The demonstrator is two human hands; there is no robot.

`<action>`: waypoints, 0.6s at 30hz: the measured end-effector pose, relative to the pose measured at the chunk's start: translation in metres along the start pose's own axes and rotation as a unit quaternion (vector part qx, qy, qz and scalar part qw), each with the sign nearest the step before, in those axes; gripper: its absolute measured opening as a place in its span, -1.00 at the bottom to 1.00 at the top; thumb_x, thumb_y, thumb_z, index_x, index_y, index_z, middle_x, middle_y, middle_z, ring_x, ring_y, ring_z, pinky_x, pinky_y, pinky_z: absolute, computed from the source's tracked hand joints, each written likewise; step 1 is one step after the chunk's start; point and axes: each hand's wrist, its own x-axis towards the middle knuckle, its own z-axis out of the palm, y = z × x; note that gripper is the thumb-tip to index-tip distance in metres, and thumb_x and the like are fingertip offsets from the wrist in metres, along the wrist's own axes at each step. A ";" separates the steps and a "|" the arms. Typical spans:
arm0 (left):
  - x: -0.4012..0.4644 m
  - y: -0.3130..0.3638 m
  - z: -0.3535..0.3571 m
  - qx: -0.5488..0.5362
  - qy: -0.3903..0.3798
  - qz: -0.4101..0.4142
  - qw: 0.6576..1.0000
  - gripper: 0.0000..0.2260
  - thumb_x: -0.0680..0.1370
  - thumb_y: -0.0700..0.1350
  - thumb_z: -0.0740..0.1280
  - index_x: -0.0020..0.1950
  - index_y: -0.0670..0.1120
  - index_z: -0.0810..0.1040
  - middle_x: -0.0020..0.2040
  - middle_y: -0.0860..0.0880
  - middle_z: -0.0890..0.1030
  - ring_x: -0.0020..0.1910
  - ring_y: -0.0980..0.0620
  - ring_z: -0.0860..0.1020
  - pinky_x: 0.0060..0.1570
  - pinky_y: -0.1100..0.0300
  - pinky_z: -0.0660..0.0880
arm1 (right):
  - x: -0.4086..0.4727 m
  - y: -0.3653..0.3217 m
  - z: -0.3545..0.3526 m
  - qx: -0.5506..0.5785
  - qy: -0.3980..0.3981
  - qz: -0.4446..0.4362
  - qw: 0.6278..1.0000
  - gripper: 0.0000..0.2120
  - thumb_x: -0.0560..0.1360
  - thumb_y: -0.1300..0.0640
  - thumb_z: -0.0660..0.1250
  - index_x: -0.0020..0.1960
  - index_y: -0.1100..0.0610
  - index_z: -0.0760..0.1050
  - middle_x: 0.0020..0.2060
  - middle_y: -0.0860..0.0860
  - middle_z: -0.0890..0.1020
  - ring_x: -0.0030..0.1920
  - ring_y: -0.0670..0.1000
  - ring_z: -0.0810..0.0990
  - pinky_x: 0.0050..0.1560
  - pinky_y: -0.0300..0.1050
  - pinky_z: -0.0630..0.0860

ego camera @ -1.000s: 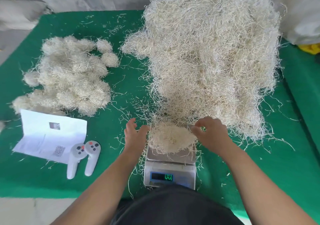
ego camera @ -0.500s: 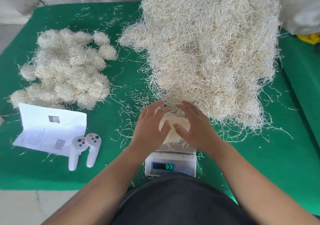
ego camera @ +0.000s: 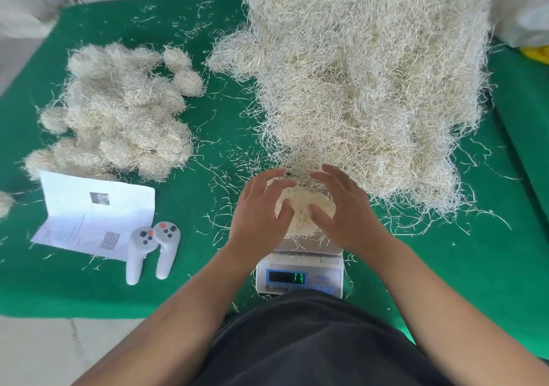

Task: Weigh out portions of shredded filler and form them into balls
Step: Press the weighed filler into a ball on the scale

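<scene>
A pale clump of shredded filler [ego camera: 300, 207] sits over the pan of a small white digital scale [ego camera: 300, 278], whose green digits read about 14. My left hand [ego camera: 258, 207] cups the clump from the left, fingers over its top and thumb on the near side. My right hand [ego camera: 346, 210] cups it from the right the same way. A big loose heap of filler [ego camera: 371, 74] rises just behind the scale. Several finished balls [ego camera: 118, 112] lie piled at the left.
All of this rests on a green mat [ego camera: 208, 281] strewn with stray strands. A folded white paper [ego camera: 95, 213] and two white controllers [ego camera: 151, 249] lie left of the scale. A white bag [ego camera: 523, 8] and something yellow [ego camera: 539, 54] sit at the far right.
My hands came in from the clump's sides and closed around it, squeezing it smaller. The scale reading went from near zero to a higher number, then dropped to about 14.
</scene>
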 end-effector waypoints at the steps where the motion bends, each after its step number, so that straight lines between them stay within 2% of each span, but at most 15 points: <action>1: 0.000 -0.001 0.000 -0.001 0.003 -0.001 1.000 -0.69 0.62 -0.04 0.29 0.36 0.16 0.53 0.47 0.19 0.37 0.48 0.11 0.30 0.47 0.10 0.22 | 0.000 0.001 -0.001 -0.002 0.000 0.001 1.000 -0.43 0.57 -0.10 0.37 0.53 -0.19 0.27 0.60 -0.13 0.22 0.56 0.01 0.30 0.56 0.22 0.11; 6: 0.000 -0.004 0.004 -0.005 0.006 -0.002 1.000 -0.69 0.62 -0.06 0.31 0.36 0.13 0.53 0.46 0.15 0.38 0.46 0.10 0.32 0.43 0.13 0.23 | 0.000 0.003 -0.001 -0.012 -0.007 0.011 1.000 -0.42 0.56 -0.15 0.33 0.54 -0.21 0.26 0.61 -0.11 0.20 0.60 0.05 0.20 0.54 0.26 0.09; 11: -0.005 -0.011 0.012 -0.003 -0.041 -0.029 0.999 -0.62 0.62 -0.01 0.32 0.44 0.13 0.44 0.52 0.13 0.32 0.50 0.07 0.30 0.40 0.14 0.20 | 0.001 0.005 0.004 -0.031 -0.054 0.030 0.998 -0.36 0.55 -0.20 0.35 0.56 -0.24 0.19 0.64 -0.11 0.13 0.63 0.06 0.07 0.57 0.27 0.01; 14: -0.008 -0.014 0.015 -0.008 -0.051 -0.045 0.998 -0.59 0.61 0.02 0.34 0.46 0.13 0.41 0.53 0.12 0.29 0.52 0.05 0.26 0.46 0.06 0.21 | 0.000 0.005 0.008 -0.035 -0.061 0.032 0.997 -0.34 0.54 -0.21 0.36 0.57 -0.23 0.19 0.64 -0.11 0.12 0.62 0.05 0.05 0.57 0.25 -0.01; 18: -0.011 -0.019 0.017 0.009 -0.103 -0.061 0.993 -0.46 0.59 0.09 0.35 0.55 0.13 0.29 0.57 0.09 0.26 0.54 -0.02 0.24 0.51 -0.03 0.20 | -0.001 0.008 0.016 -0.083 -0.087 0.054 0.991 -0.28 0.52 -0.22 0.37 0.60 -0.18 0.16 0.62 -0.08 0.15 0.60 0.08 0.07 0.55 0.25 0.06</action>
